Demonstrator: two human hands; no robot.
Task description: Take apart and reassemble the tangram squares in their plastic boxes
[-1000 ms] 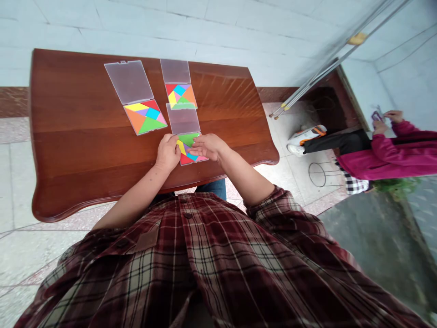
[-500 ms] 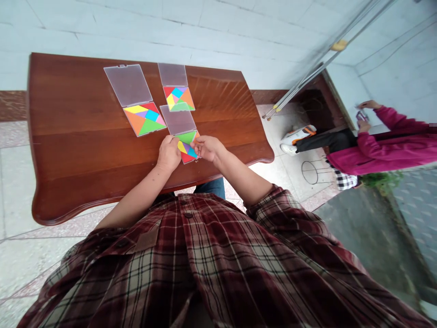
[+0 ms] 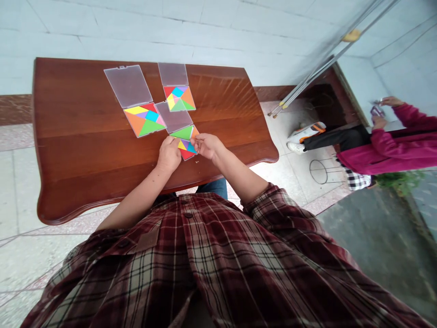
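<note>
A small tangram case [image 3: 188,155] lies open on the table in front of me, with green, orange, yellow, purple, blue and red pieces in its tray. Its clear lid [image 3: 175,119] is folded back, overlapping the edges of two other cases. My left hand [image 3: 169,153] grips the left edge, thumb over the yellow piece. On the right edge, my right hand [image 3: 209,146] has its fingers curled and pinched, partly hiding the orange and blue pieces. A larger open tangram case [image 3: 145,120] sits to the left. Farther back lies another open tangram case [image 3: 179,98] full of pieces.
The brown wooden table [image 3: 85,150] has a curved front edge and stands near a pale wall [image 3: 136,27]. Metal crutches [image 3: 307,84] lean at the right. Beyond them, a person in a magenta top [image 3: 392,146] handles a small object near a wire stand [image 3: 318,172].
The near case and its lid have slid slightly left and away from me, so the lid now reaches over the left case's corner. Both hands stay on it. The view has shifted a little.
</note>
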